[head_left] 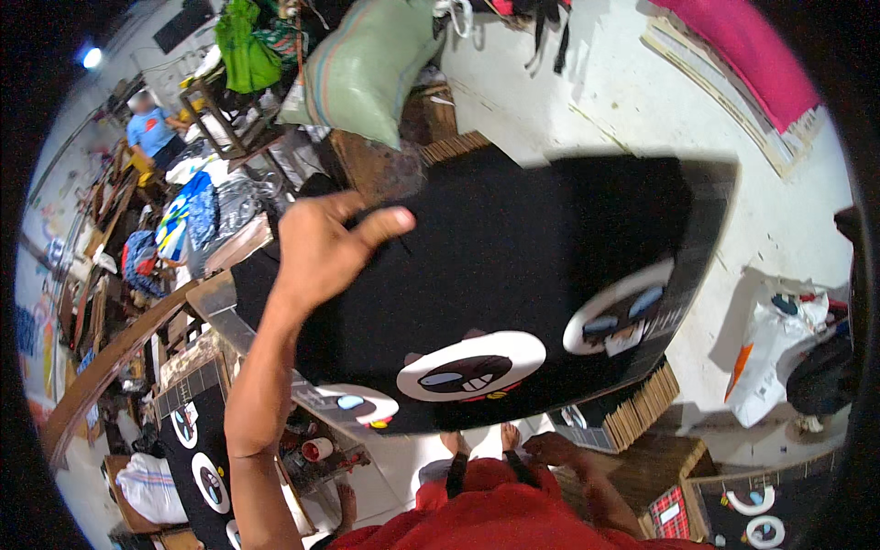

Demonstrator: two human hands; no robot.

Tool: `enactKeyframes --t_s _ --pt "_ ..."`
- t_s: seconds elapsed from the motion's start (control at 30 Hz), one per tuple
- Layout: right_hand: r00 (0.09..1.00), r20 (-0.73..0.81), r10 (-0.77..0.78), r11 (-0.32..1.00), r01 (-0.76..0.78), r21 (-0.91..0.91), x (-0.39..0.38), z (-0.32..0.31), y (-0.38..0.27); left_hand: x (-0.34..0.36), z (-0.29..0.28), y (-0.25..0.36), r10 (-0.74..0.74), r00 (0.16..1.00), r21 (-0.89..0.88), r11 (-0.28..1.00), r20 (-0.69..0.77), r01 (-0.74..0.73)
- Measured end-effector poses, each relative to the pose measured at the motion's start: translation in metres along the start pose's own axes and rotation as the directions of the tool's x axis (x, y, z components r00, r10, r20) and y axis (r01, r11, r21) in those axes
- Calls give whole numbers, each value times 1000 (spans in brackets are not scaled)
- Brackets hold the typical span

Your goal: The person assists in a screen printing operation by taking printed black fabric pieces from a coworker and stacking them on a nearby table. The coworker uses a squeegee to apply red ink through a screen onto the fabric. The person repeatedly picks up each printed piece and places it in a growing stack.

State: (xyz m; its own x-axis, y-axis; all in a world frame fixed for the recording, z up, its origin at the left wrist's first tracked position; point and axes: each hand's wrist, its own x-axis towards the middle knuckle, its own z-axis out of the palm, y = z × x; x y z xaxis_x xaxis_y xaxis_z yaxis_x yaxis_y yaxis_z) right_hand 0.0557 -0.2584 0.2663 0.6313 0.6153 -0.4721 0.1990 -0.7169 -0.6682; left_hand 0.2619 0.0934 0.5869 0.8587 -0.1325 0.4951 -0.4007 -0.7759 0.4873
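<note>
My left hand (335,243) is closed on a large board covered in black fabric (495,247), thumb on top near its far-left edge. The board has grey margins and white-ringed cartoon faces (472,367), some blurred at the sides. My right hand (550,451) is low, just below the board's near edge, fingers loosely bent and apart, with nothing visible in it. Beside it is a stack of boards (642,403) with grey and black tops. Other printed black panels lie at lower left (197,458) and lower right (779,509).
A green-grey sack (362,69) and clutter stand behind. A person (151,133) is at the back left. A curved wooden beam (110,367) crosses the left. Pink fabric (742,55) on flat panels is at top right, a white bag (770,348) at right, a red pot (316,449) below.
</note>
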Motion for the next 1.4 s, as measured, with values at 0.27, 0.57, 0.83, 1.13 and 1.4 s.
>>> enactKeyframes --t_s 0.27,0.57,0.83,1.13,1.4 --pt "489 -841 -234 923 -159 -349 -14 -156 -180 -51 130 -9 593 795 -145 804 131 -576" --pt "898 -428 99 942 -224 -252 107 -101 -70 -109 216 -63 535 714 -222 843 453 -491" --pt "821 -550 156 941 -293 -170 173 -29 67 -261 255 -158 -292 861 71 955 418 289" --pt "790 -536 299 904 -415 -106 182 -14 200 -566 260 -153 -730 158 485 582 664 653" --pt "663 -585 468 795 -605 -49 180 8 297 -619 294 -101 -787 -31 404 282 616 870"
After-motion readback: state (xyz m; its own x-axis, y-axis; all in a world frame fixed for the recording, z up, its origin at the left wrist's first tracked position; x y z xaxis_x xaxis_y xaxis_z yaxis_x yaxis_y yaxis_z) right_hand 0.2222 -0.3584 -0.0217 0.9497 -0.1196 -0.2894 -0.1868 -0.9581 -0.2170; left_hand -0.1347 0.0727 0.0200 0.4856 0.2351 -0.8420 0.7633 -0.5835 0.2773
